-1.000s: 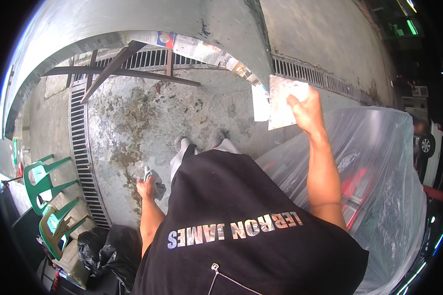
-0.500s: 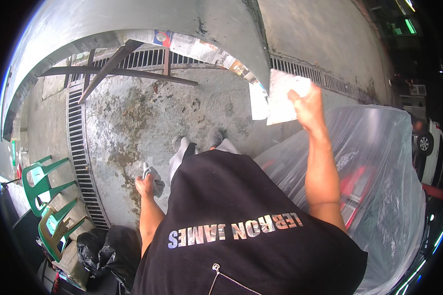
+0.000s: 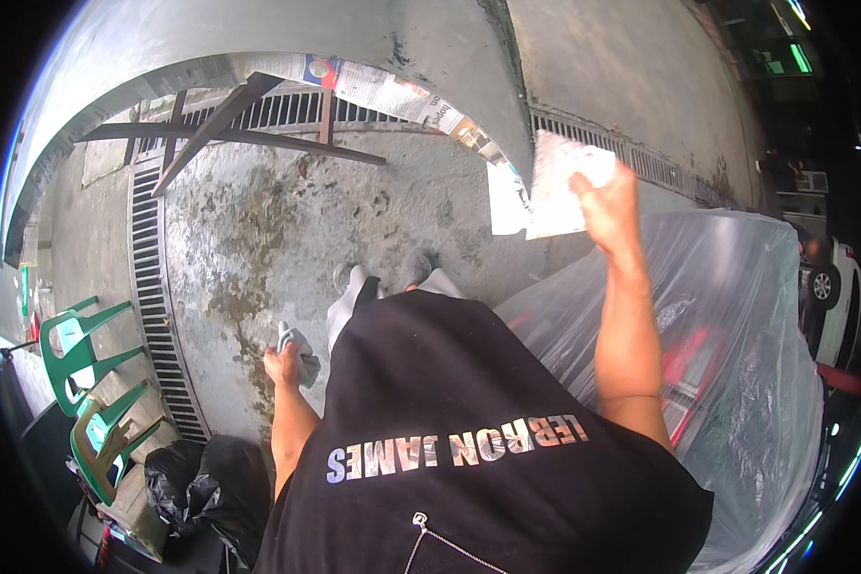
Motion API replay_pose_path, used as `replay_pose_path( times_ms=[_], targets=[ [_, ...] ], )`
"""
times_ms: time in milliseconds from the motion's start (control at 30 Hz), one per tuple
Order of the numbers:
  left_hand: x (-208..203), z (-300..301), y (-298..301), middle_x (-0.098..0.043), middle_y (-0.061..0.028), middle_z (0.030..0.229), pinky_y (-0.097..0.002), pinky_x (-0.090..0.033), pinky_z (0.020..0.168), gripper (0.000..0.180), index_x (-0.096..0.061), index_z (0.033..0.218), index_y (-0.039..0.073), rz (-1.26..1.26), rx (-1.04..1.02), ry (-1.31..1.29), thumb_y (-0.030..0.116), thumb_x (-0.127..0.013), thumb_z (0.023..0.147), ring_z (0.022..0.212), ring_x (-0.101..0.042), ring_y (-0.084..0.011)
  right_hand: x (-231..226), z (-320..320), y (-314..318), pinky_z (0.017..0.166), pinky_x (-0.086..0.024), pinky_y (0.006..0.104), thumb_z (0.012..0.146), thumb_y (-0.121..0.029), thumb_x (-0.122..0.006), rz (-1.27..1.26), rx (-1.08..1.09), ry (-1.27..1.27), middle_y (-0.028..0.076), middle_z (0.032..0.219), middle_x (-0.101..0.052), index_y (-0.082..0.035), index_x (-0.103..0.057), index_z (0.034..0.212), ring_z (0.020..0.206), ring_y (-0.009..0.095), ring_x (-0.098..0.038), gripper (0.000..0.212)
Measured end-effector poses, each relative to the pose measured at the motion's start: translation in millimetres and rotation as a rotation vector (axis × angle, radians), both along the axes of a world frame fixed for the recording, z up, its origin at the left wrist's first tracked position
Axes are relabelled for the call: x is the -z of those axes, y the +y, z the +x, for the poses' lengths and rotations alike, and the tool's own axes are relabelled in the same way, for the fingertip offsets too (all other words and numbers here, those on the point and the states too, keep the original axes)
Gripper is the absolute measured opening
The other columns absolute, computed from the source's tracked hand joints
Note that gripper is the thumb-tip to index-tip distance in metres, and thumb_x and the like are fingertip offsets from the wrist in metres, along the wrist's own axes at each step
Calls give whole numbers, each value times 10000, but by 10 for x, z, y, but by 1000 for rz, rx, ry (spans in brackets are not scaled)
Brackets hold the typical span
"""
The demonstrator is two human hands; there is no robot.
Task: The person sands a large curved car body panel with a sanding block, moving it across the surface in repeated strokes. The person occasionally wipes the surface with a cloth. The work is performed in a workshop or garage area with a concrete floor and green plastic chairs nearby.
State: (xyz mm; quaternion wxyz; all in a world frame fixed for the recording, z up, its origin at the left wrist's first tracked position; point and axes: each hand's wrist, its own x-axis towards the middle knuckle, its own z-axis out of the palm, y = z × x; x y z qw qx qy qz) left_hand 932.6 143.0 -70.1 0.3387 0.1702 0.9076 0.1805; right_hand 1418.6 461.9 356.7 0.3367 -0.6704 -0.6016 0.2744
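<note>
My right hand (image 3: 610,212) is closed on a whitish flat rectangular sheet (image 3: 557,182), its thumb lying across the face. The sheet is beside the pointed right end of a large grey curved panel (image 3: 335,33); whether it touches the panel I cannot tell. Newspaper strips (image 3: 392,96) line the panel's curved lower edge. At that right end hangs a white paper piece (image 3: 507,201), just left of the sheet. Low at my left side, my left hand (image 3: 281,365) is closed around a crumpled grey cloth (image 3: 306,362).
Under the panel stands a dark crossed-bar stand (image 3: 249,137). A floor drain grate (image 3: 149,263) runs along the left. Green plastic chairs (image 3: 67,354) and black bags (image 3: 225,488) are at lower left. Clear plastic sheeting (image 3: 737,316) covers something partly red on my right.
My right hand and the whitish sheet have shifted slightly right in the picture, as has the panel's pointed end. The left hand keeps its grip on the cloth.
</note>
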Motion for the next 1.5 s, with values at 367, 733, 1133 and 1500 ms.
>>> replay_pose_path(
  times_ms=[367, 733, 1133, 1500],
  targets=[
    [11, -50, 74, -723, -293, 1159, -440, -543, 963, 715, -669, 1231, -84, 2, -5, -64, 367, -815, 696, 1108, -703, -401, 106, 101, -100, 766, -568, 363, 854, -10, -671, 82, -35, -259, 150, 945, -776, 49, -703, 1108, 794, 211, -736, 263],
    [-266, 48, 338, -727, -291, 1150, -447, -548, 948, 715, -658, 1244, -78, 39, 21, -42, 381, -825, 721, 1095, -708, -412, 0, 87, -97, 805, -567, 320, 899, 35, -650, 21, 51, 68, 101, 1008, -774, 55, -715, 1092, 862, 163, -710, 204],
    [-185, 57, 128, -721, -309, 1144, -460, -546, 950, 682, -669, 1214, -91, 2, 9, -37, 357, -822, 724, 1105, -707, -411, -317, 465, 157, 729, -502, 287, 859, -173, -852, -331, -336, -186, -29, 833, -678, -12, -718, 976, 787, 75, -585, 240],
    [-431, 470, -122, -709, -291, 1206, -438, -526, 988, 778, -651, 1270, -87, 9, -153, 67, 386, -808, 674, 1135, -688, -401, -459, 366, 663, 626, -463, 317, 841, -196, -822, -354, -681, -289, 7, 704, -638, 5, -688, 884, 659, 95, -516, 245]
  ],
)
